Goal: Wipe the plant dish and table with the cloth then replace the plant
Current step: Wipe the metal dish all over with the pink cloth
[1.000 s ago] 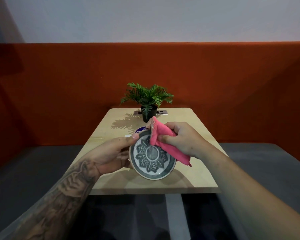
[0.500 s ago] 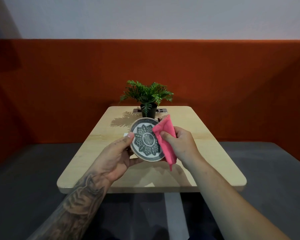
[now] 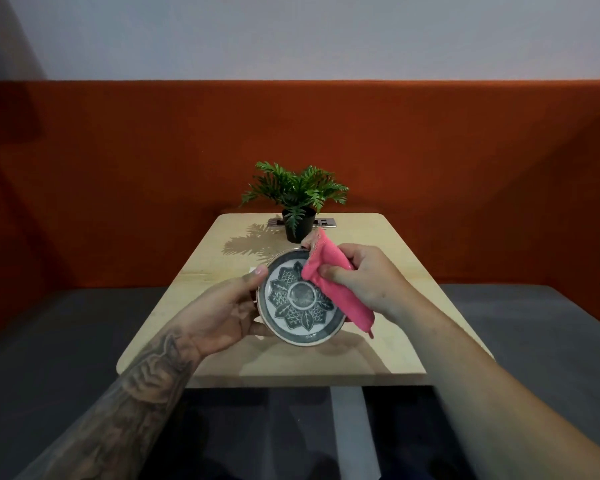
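Head view: the plant dish, a round plate with a grey leaf pattern, is lifted clear of the table and tilted so its face meets the camera, presumably so that the whole inner surface can be reached and checked. The dish holds nothing. The pink cloth lies folded over its upper right rim and down its right side, one end hanging free below the edge. The left hand grasps the dish at its left side, with the thumb on the rim and the fingers curled behind, which steadies the dish against the wiping pressure. The right hand clasps the bunched cloth, its thumb pressing the fabric onto the dish's face. By this evidence the dish-wiping step is in hand, while the table wipe and the return of the plant remain to be done. The plant stands upright in its black pot at the far end of the table, well apart from the dish, just in front of a metal socket plate. An orange backrest and a grey seat surround the table.
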